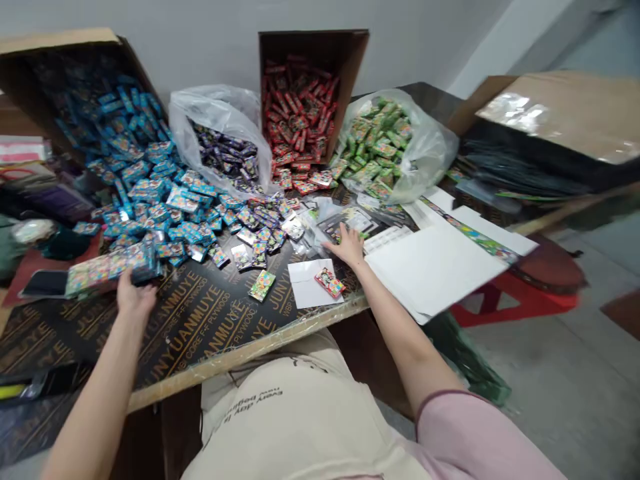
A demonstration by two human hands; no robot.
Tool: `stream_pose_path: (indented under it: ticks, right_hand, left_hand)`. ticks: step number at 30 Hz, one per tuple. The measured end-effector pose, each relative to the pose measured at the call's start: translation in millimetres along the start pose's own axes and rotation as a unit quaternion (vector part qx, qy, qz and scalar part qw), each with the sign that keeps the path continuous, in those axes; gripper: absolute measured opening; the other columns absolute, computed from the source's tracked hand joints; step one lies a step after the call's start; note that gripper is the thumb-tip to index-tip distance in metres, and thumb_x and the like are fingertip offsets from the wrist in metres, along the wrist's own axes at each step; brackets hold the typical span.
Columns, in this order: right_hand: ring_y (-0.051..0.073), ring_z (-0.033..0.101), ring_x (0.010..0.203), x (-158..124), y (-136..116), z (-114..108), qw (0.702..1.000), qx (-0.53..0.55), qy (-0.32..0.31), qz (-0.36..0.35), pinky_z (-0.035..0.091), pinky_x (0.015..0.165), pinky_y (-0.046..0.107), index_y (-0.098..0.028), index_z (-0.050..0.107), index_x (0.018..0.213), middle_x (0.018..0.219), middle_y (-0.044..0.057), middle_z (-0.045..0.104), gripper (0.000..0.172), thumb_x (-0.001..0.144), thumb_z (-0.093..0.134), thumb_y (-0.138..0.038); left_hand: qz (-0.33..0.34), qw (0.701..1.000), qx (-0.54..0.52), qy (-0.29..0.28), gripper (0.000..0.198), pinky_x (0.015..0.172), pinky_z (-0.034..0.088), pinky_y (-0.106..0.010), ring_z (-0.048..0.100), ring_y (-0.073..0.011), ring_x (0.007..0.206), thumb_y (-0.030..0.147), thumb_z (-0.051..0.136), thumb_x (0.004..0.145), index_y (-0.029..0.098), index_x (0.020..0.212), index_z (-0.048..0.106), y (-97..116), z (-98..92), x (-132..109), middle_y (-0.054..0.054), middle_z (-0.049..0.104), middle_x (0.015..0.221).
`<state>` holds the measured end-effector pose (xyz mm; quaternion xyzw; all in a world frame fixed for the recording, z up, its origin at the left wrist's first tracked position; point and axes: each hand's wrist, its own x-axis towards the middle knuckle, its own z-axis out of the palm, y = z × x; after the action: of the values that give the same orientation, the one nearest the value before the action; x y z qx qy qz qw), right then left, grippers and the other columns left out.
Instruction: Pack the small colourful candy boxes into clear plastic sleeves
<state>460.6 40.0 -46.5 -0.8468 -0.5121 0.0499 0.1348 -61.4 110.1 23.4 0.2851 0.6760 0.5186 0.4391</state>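
My left hand (134, 293) is at the near side of a clear-wrapped row of small colourful packs (103, 269), its fingers closed against the row and partly hidden. My right hand (347, 247) reaches over dark printed plastic sleeves (350, 223), thumb and fingers apart; whether the fingertips touch them is unclear. Between my hands lie a green-yellow pack (262, 285) and a white paper (305, 287) with a red pack (329, 283) on it. Loose blue packs (193, 233) and purple packs (257, 250) are heaped beyond.
Along the back stand a carton of blue packs (65, 50), a clear bag of purple packs (215, 103), a carton of red packs (263, 50) and a bag of green packs (435, 153). White card sheets (430, 267) overhang the front edge at right. A phone (45, 284) lies left.
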Motion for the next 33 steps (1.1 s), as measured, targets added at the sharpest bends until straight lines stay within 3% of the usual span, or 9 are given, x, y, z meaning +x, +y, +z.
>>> stream_pose_path:
  ticks: [3,6,11,14,18,23,25,27,33]
  right_hand:
    - [0.043,0.050,0.114,-7,-13,7,0.996,-0.058,0.026,-0.054,0.037,0.093,0.052,0.001,0.049,0.128,0.119,0.034,0.056,0.070,0.084,0.055,-0.054]
    - [0.042,0.059,0.099,-15,-17,11,0.987,-0.107,0.052,-0.105,0.044,0.078,0.048,0.004,0.051,0.122,0.107,0.035,0.060,0.063,0.091,0.041,-0.050]
    - [0.036,0.064,0.066,-21,-12,8,0.989,-0.096,0.023,-0.109,0.042,0.059,0.044,-0.007,0.066,0.099,0.070,0.024,0.064,0.046,0.095,0.032,-0.038]
    - [0.038,0.065,0.067,-21,-10,-13,0.997,-0.020,0.054,-0.048,0.040,0.060,0.048,-0.015,0.070,0.091,0.059,0.020,0.059,0.045,0.095,0.032,-0.039]
    - [0.039,0.066,0.089,-40,-34,-57,0.975,0.104,0.199,0.006,0.044,0.074,0.052,-0.017,0.068,0.109,0.082,0.026,0.065,0.057,0.097,0.021,-0.048]
    - [0.029,0.069,0.091,-119,-123,-67,0.923,0.262,0.131,-0.251,0.053,0.085,0.046,-0.021,0.069,0.111,0.088,0.016,0.072,0.035,0.095,0.045,-0.040]
    - [0.024,0.070,0.095,-153,-158,-51,0.832,0.331,0.043,-0.442,0.057,0.084,0.040,-0.022,0.069,0.111,0.102,0.011,0.073,0.026,0.092,0.052,-0.028]
    - [0.022,0.069,0.100,-177,-180,-35,0.770,0.330,0.051,-0.544,0.058,0.085,0.037,-0.020,0.066,0.116,0.109,0.010,0.072,0.030,0.091,0.051,-0.017]
    - [0.024,0.066,0.108,-183,-183,-31,0.732,0.339,0.016,-0.591,0.056,0.088,0.040,-0.018,0.062,0.120,0.116,0.014,0.069,0.032,0.088,0.056,-0.023]
  left_hand:
    - [-0.061,0.994,-0.085,0.033,0.062,0.100,0.046,-0.042,0.059,-0.0232,0.116,0.053,0.027,0.087,0.016,0.134,0.042,-4,9.4,6,-0.014,0.058,0.125]
    - [-0.122,0.963,-0.242,0.001,0.067,0.107,0.039,-0.032,0.048,-0.0172,0.130,0.055,0.028,0.089,0.018,0.144,0.030,-1,10.7,17,-0.011,0.045,0.144]
    - [-0.118,0.959,-0.258,0.008,0.076,0.112,0.032,-0.032,0.031,-0.0172,0.142,0.058,0.037,0.087,0.021,0.150,0.018,1,7.2,16,-0.010,0.024,0.157]
    - [-0.140,0.956,-0.256,-0.014,0.076,0.113,0.031,-0.036,0.028,-0.0208,0.143,0.054,0.040,0.087,0.016,0.150,0.018,4,2.1,6,-0.013,0.021,0.158]
    - [-0.182,0.944,-0.247,-0.123,0.068,0.109,0.038,-0.042,0.042,-0.0285,0.135,0.044,0.048,0.087,0.009,0.143,0.034,5,13.5,-37,-0.021,0.033,0.151]
    - [-0.192,0.882,-0.270,-0.336,0.059,0.097,0.048,-0.046,0.062,-0.0275,0.112,0.054,0.052,0.083,0.019,0.130,0.050,-16,63.4,-130,-0.015,0.061,0.126]
    - [-0.204,0.860,-0.307,-0.352,0.065,0.094,0.049,-0.047,0.064,-0.0286,0.106,0.064,0.051,0.079,0.019,0.127,0.053,-23,77.4,-155,-0.014,0.066,0.117]
    - [-0.222,0.851,-0.329,-0.343,0.073,0.093,0.049,-0.048,0.065,-0.0307,0.105,0.071,0.048,0.075,0.015,0.121,0.057,-26,80.9,-165,-0.015,0.068,0.112]
    - [-0.192,0.860,-0.329,-0.339,0.071,0.093,0.049,-0.045,0.063,-0.0311,0.108,0.069,0.047,0.075,0.014,0.118,0.059,-30,52.2,-156,-0.015,0.069,0.112]
